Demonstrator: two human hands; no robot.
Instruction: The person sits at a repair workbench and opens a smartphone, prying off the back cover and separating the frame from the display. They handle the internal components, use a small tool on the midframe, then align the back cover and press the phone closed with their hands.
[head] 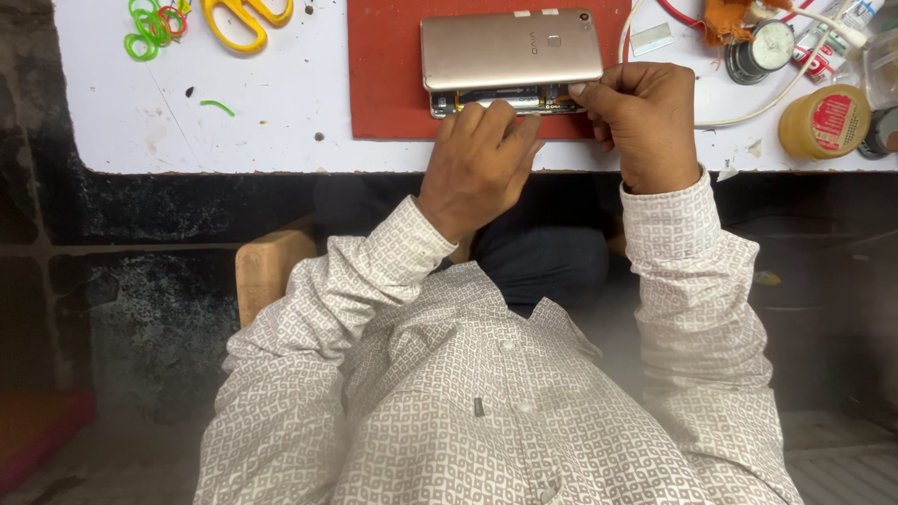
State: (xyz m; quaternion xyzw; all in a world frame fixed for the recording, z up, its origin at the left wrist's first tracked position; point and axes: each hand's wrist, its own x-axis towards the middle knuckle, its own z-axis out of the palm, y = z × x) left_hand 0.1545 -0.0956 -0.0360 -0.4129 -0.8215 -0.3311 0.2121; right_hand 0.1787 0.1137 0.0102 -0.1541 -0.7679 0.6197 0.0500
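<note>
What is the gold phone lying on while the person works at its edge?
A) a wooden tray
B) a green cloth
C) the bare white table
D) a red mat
D: the gold phone lies back up on a red mat spread over the white table, with the left hand and right hand at its near edge.

Yellow-handled scissors (247, 19) beside green rubber bands (148, 28) (far left), a yellow-lidded jar (825, 122) and perhaps a round gauge (769, 45) at right.
</note>
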